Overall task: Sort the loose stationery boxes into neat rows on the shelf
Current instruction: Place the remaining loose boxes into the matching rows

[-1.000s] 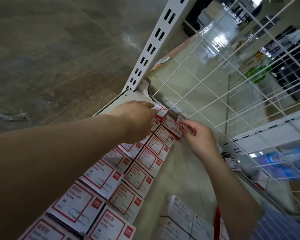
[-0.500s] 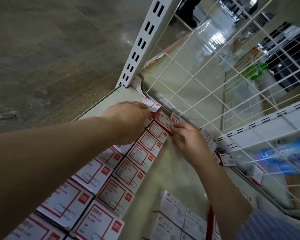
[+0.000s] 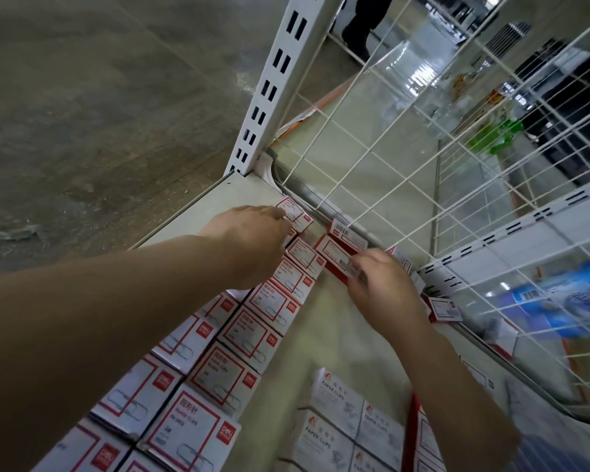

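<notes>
Two rows of white-and-red paper clip boxes [image 3: 252, 328] run from the near left up to the shelf's far corner. My left hand [image 3: 252, 240] lies over the far end of those rows, fingertips on the last box [image 3: 295, 212] at the back. My right hand [image 3: 382, 284] pinches a loose red-and-white box [image 3: 338, 250] that lies askew against the wire back, next to the rows. A few more loose boxes [image 3: 445, 310] lie along the back edge to the right of my right hand.
The cream shelf [image 3: 321, 335] has a bare strip between the rows and a block of white "Paper Clips" boxes [image 3: 348, 420] near me. A white wire grid [image 3: 372, 155] backs the shelf and a slotted upright post [image 3: 269, 90] stands at its far corner.
My right hand has drawn the loose box slightly away from the wire back. My left hand stays on the far end of the rows. The view has tilted up a little.
</notes>
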The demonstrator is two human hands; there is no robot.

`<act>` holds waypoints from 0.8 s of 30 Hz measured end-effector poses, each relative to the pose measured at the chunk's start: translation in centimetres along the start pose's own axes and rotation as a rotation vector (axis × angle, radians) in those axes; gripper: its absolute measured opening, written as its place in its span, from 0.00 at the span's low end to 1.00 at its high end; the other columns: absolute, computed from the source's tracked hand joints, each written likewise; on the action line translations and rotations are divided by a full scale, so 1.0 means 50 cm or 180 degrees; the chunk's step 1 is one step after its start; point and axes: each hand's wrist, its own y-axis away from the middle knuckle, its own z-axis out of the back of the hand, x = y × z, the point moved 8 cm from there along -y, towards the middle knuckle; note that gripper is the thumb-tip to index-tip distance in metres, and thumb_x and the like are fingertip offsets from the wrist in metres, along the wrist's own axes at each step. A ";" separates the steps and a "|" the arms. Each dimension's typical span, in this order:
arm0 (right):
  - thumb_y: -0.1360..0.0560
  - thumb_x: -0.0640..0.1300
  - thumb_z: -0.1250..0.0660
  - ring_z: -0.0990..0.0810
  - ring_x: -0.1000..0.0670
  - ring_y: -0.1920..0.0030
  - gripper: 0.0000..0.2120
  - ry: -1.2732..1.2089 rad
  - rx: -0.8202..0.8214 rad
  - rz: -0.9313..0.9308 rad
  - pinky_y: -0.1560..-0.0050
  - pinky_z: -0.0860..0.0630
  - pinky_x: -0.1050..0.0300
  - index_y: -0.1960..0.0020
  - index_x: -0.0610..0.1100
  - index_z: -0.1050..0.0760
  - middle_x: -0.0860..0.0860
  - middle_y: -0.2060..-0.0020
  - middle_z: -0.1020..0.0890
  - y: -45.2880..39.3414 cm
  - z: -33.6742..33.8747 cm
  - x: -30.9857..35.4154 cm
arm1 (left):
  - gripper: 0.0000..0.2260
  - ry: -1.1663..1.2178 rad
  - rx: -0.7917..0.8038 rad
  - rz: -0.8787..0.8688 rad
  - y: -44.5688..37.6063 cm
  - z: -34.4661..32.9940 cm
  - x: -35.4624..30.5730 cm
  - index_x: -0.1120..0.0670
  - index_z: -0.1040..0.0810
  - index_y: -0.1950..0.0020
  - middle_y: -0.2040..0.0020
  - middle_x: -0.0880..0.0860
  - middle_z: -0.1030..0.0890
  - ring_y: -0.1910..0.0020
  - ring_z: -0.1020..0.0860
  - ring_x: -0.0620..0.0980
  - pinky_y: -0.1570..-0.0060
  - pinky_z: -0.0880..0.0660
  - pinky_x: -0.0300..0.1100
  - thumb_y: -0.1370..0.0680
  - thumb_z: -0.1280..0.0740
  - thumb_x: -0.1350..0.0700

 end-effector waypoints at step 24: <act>0.22 0.43 0.38 0.24 0.52 0.41 0.15 -0.1864 -0.0032 -0.0592 0.46 0.28 0.60 0.35 0.47 0.26 0.51 0.40 0.22 -0.116 -0.015 0.095 | 0.17 0.0138 0.0087 0.0292 -0.015 -0.004 0.043 0.48 0.31 0.31 0.32 0.48 0.33 0.34 0.33 0.51 0.38 0.32 0.46 0.20 0.45 0.50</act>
